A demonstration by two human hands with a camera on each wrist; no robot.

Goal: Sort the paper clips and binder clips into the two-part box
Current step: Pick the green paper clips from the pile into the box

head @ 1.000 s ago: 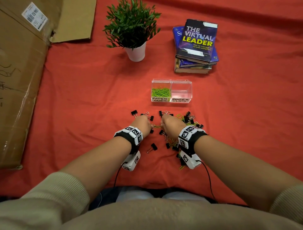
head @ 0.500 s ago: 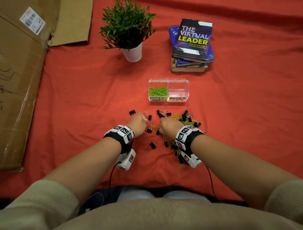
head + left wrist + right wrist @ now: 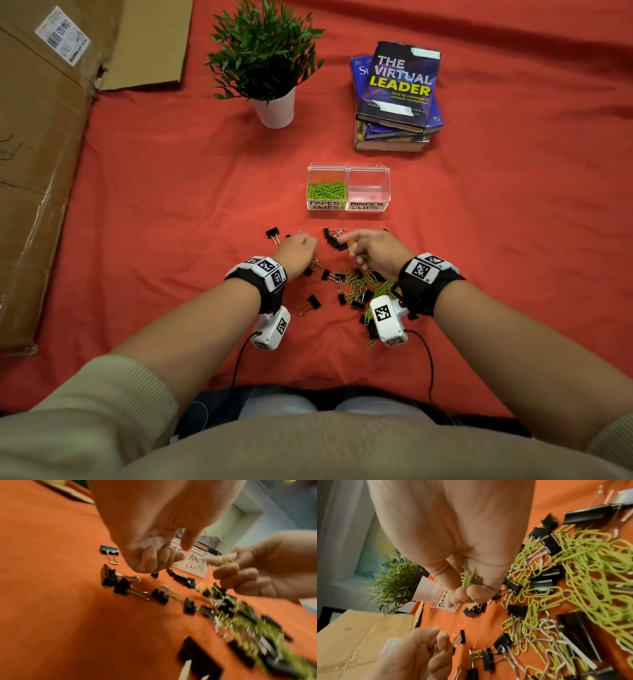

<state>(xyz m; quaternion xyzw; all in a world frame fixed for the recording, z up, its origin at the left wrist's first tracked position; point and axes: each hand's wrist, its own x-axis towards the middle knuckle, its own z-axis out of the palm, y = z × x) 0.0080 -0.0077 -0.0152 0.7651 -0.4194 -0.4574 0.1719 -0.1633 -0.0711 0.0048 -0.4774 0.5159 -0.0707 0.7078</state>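
Note:
The clear two-part box (image 3: 368,166) stands on the red cloth just beyond my hands. Its left part, labelled paper clips, holds green paper clips (image 3: 327,190); the right part, labelled binder clips, shows nothing inside. A mixed pile (image 3: 359,285) of green paper clips and black binder clips lies under and behind my right hand. My right hand (image 3: 352,245) pinches a small bunch of green paper clips (image 3: 469,580) above the pile. My left hand (image 3: 305,245) is curled round a green paper clip (image 3: 158,550). Loose binder clips (image 3: 109,577) lie beside it.
A potted plant (image 3: 274,72) and a stack of books (image 3: 397,99) stand behind the box. Flattened cardboard (image 3: 41,154) covers the left side. Cables run from both wrist cameras towards my lap.
My right hand has lifted off the pile and turned, with green paper clips in its fingers. My left hand has stayed near the loose binder clips.

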